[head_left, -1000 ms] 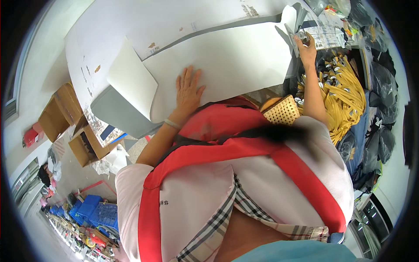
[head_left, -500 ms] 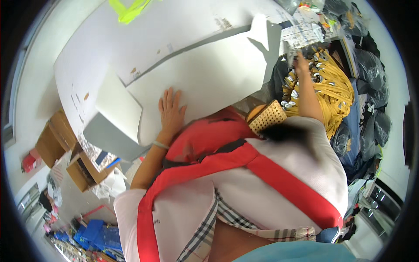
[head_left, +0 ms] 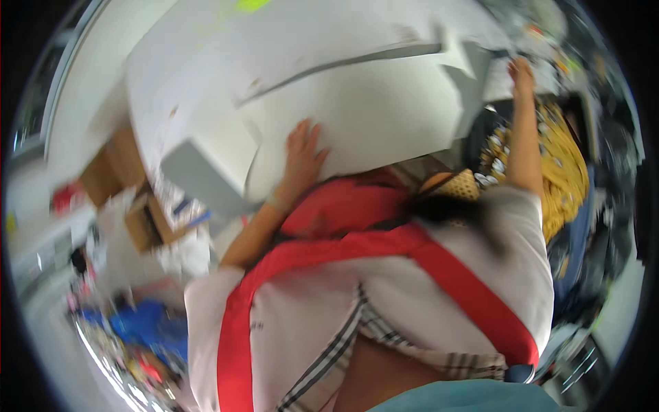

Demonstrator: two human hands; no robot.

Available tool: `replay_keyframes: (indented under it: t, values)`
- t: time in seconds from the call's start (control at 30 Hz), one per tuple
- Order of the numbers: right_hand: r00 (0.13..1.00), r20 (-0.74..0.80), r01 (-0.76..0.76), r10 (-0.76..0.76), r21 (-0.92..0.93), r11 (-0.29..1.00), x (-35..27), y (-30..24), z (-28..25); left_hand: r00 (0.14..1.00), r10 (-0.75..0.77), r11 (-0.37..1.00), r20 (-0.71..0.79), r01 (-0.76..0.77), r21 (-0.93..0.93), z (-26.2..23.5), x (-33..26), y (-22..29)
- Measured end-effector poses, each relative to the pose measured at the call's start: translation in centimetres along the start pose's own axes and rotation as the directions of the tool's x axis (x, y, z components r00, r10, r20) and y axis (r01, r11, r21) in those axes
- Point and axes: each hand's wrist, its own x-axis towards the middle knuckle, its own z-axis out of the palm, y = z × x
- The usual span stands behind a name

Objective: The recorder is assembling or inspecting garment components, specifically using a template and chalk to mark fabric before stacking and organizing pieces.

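Note:
My left hand [head_left: 304, 158] lies flat with fingers spread on a large white sheet of card [head_left: 364, 113] with cut flaps and a grey underside. The sheet rests on the white worktop [head_left: 185, 75], and its left flap [head_left: 220, 151] stands bent up. My right arm stretches to the far right, beyond the sheet's edge. The right hand [head_left: 522, 75] looks closed there, above the cluttered end of the table; blur hides what its fingers hold.
Mustard-yellow straps [head_left: 563, 165] with round white pieces are heaped at the right, near dark plastic bags [head_left: 611, 178]. A woven tan item [head_left: 461, 184] lies by my waist. Open cardboard boxes [head_left: 113, 168] stand at the left. Bright yellow-green material [head_left: 252, 5] shows at the far edge.
The view has shifted, so the scene sits further right and blurs. My right hand has reached slightly farther out; a greyish, shiny thing seen at it before is now indistinct. The left hand stays on the sheet.

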Motion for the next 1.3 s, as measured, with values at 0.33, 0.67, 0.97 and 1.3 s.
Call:
replay_keyframes:
  t: [0.33, 0.67, 0.97, 1.3]
  values:
    - [0.779, 0.590, 0.542, -0.211, -0.465, 0.701, -29.6, 5.0, 20.7, 0.682, -0.702, 0.704, -0.204, 0.708, -0.055, -8.8, -4.5, -7.8]
    - [0.664, 0.627, 0.745, -0.407, -0.509, 0.430, -27.3, 7.1, 21.0, -0.029, -0.872, 0.123, -0.489, 0.953, -0.276, -13.5, -18.7, -18.1]
    - [0.687, 0.626, 0.724, -0.368, -0.552, 0.413, -23.3, 7.4, 21.6, 0.117, -0.827, 0.400, -0.550, 0.811, -0.428, -9.6, -25.1, -17.1]
    - [0.565, 0.810, 0.669, -0.156, -0.339, 0.661, -22.8, 7.0, 49.4, -0.155, -0.984, 0.014, -0.090, 0.436, -0.900, -9.4, -22.6, -16.4]
